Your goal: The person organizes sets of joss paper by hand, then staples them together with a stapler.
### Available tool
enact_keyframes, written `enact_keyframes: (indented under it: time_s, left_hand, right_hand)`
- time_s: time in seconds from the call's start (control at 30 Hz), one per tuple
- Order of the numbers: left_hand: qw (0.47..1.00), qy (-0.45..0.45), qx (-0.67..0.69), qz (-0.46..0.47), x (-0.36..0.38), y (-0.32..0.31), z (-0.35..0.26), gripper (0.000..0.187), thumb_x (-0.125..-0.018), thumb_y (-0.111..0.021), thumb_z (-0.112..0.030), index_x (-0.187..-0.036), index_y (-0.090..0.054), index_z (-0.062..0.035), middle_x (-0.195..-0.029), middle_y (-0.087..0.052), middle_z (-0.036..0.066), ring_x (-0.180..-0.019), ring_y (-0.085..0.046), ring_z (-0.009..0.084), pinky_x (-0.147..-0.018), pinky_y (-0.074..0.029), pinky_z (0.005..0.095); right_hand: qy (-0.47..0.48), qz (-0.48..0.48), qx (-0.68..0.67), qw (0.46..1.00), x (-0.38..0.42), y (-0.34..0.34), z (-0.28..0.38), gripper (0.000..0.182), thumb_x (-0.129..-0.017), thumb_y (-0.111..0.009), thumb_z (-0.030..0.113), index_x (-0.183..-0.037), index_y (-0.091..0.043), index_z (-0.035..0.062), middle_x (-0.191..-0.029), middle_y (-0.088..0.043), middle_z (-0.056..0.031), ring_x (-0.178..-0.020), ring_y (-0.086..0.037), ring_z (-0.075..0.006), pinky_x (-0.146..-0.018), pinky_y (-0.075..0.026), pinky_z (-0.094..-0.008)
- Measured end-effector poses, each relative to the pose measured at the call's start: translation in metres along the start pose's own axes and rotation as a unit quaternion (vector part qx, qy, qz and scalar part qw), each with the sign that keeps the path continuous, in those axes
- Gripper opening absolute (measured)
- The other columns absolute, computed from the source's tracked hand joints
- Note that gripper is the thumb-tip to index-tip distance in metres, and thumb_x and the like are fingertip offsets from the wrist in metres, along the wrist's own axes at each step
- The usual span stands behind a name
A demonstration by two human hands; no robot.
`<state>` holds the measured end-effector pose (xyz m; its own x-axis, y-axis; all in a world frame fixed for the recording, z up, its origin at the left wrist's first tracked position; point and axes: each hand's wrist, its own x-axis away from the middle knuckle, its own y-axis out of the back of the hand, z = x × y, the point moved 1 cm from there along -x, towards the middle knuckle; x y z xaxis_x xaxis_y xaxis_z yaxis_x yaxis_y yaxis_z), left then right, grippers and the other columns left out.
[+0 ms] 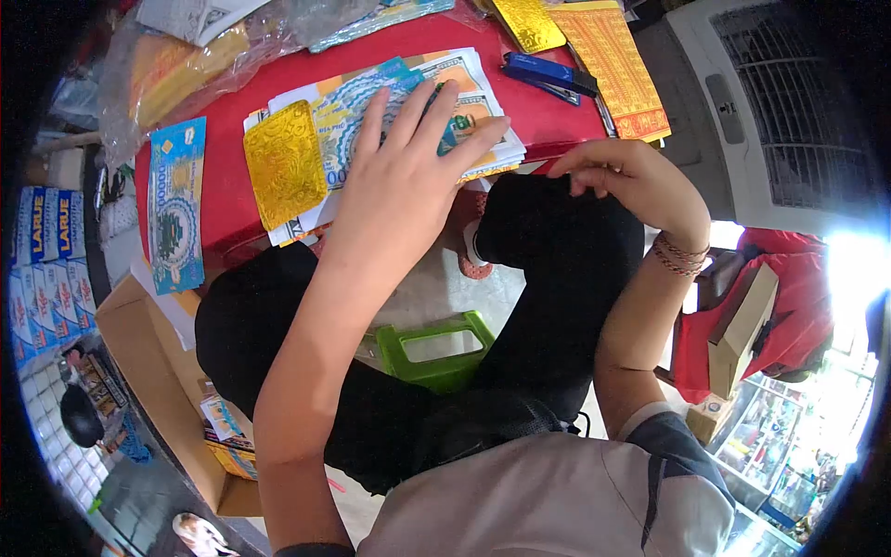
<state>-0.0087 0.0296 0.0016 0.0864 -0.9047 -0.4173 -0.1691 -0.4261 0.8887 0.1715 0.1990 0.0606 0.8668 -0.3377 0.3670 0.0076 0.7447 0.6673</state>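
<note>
My left hand [408,167] lies palm down with its fingers spread over a stack of printed paper notes. A blue-green note [343,116] is on top, partly under my fingers, and a dollar-style note [469,107] shows beside it. Against the stack's left side rests a gold foil sheet [285,165], its edge reaching the near side. My right hand [622,176], with a braided bracelet at the wrist, is held above my right knee near the table edge. Its fingers are curled in, and nothing shows between them.
On the red table [237,102] lie a blue stapler [548,72], orange printed paper [613,65], another gold sheet [529,23] and a separate blue note [176,204]. Plastic-wrapped packs [186,74] sit at the far left. A cardboard box [153,371] stands below; a green stool [436,353] is between my legs.
</note>
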Motion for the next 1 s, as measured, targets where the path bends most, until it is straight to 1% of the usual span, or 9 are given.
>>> enact_keyframes:
  time_s: [0.2,0.37,0.43,0.6,0.67,0.8,0.87,0.9,1.0]
  left_hand:
    - [0.999,-0.003,0.021,0.04,-0.004,0.013,-0.005,0.057,-0.077,-0.068,-0.036,-0.131,-0.05,-0.0252,-0.136,-0.044,0.012,-0.13,-0.037,0.0297,-0.109,-0.021,0.0543]
    - [0.999,-0.031,-0.026,0.025,-0.008,0.02,-0.008,0.057,-0.076,-0.068,-0.043,-0.127,-0.053,-0.0215,-0.134,-0.047,0.011,-0.128,-0.039,0.0293,-0.107,-0.022,0.0544]
    - [0.999,-0.043,-0.023,-0.001,-0.01,0.016,-0.008,0.047,-0.08,-0.066,-0.041,-0.12,-0.058,-0.0175,-0.126,-0.053,0.008,-0.124,-0.044,0.0253,-0.106,-0.023,0.057]
    - [0.997,-0.062,-0.043,-0.022,-0.01,0.011,-0.012,0.031,-0.081,-0.067,-0.03,-0.109,-0.063,-0.0171,-0.119,-0.057,0.005,-0.12,-0.047,0.0232,-0.106,-0.022,0.0569]
    - [0.995,-0.054,-0.064,-0.056,-0.011,0.017,-0.02,0.03,-0.079,-0.068,-0.029,-0.106,-0.064,-0.0159,-0.114,-0.059,0.003,-0.114,-0.051,0.0235,-0.104,-0.024,0.0549]
    - [0.996,-0.031,0.025,-0.082,0.007,0.036,-0.046,0.026,-0.082,-0.068,-0.026,-0.104,-0.064,-0.0121,-0.104,-0.062,0.004,-0.097,-0.059,0.0209,-0.091,-0.039,0.0448]
    - [0.87,0.252,0.42,0.067,0.021,0.024,-0.059,0.034,-0.09,-0.06,-0.034,-0.107,-0.06,-0.0046,-0.093,-0.064,0.008,-0.08,-0.062,0.0182,-0.071,-0.045,0.0329]
    - [0.871,0.255,0.414,0.065,0.025,0.013,-0.06,0.034,-0.09,-0.06,-0.034,-0.107,-0.06,-0.0046,-0.093,-0.064,0.008,-0.08,-0.062,0.0182,-0.071,-0.045,0.0329]
    - [0.584,0.392,0.701,0.116,0.028,-0.014,-0.063,0.053,-0.093,-0.048,-0.048,-0.112,-0.054,0.0009,-0.088,-0.064,0.013,-0.072,-0.063,0.0174,-0.06,-0.045,0.0263]
  right_hand:
    - [0.162,-0.174,-0.059,0.97,-0.025,-0.008,-0.01,0.016,-0.089,-0.056,0.008,-0.102,-0.065,0.0035,-0.087,-0.064,-0.0047,-0.08,-0.06,-0.0136,-0.068,-0.048,-0.0259]
    - [0.272,-0.448,0.322,0.788,-0.059,0.001,0.004,0.024,-0.087,-0.063,0.015,-0.108,-0.062,0.0038,-0.103,-0.067,-0.0064,-0.089,-0.063,-0.0157,-0.074,-0.046,-0.0309]
    - [0.174,-0.393,0.257,0.866,-0.053,-0.009,0.01,0.039,-0.08,-0.063,0.001,-0.118,-0.056,0.0056,-0.101,-0.056,-0.0129,-0.094,-0.054,-0.0286,-0.085,-0.044,-0.0361]
    - [0.135,-0.465,0.296,0.823,-0.046,-0.01,0.004,0.027,-0.089,-0.063,0.02,-0.113,-0.059,0.0083,-0.107,-0.066,-0.0088,-0.095,-0.063,-0.0184,-0.078,-0.051,-0.0326]
    - [0.169,-0.416,-0.187,0.874,-0.021,0.003,0.023,0.044,-0.089,-0.055,0.002,-0.131,-0.044,0.0084,-0.1,-0.055,-0.0101,-0.091,-0.057,-0.0188,-0.076,-0.048,-0.0308]
    - [0.18,-0.406,-0.492,0.749,-0.006,0.006,0.003,0.044,-0.095,-0.046,0.002,-0.137,-0.037,0.0116,-0.103,-0.052,-0.0066,-0.089,-0.06,-0.0161,-0.075,-0.052,-0.0294]
    - [0.221,-0.332,-0.585,0.706,-0.007,0.01,-0.029,0.042,-0.095,-0.047,0.004,-0.136,-0.038,0.009,-0.104,-0.054,-0.0076,-0.091,-0.062,-0.0182,-0.075,-0.055,-0.0285]
    - [0.202,-0.327,-0.638,0.667,-0.005,0.014,-0.031,0.039,-0.095,-0.048,0.006,-0.134,-0.041,0.0065,-0.102,-0.054,-0.0082,-0.091,-0.062,-0.0192,-0.075,-0.057,-0.0282]
    - [0.196,-0.298,-0.741,0.57,-0.007,0.013,-0.047,0.033,-0.095,-0.053,0.013,-0.125,-0.047,0.0013,-0.1,-0.057,-0.01,-0.09,-0.063,-0.0216,-0.076,-0.06,-0.0269]
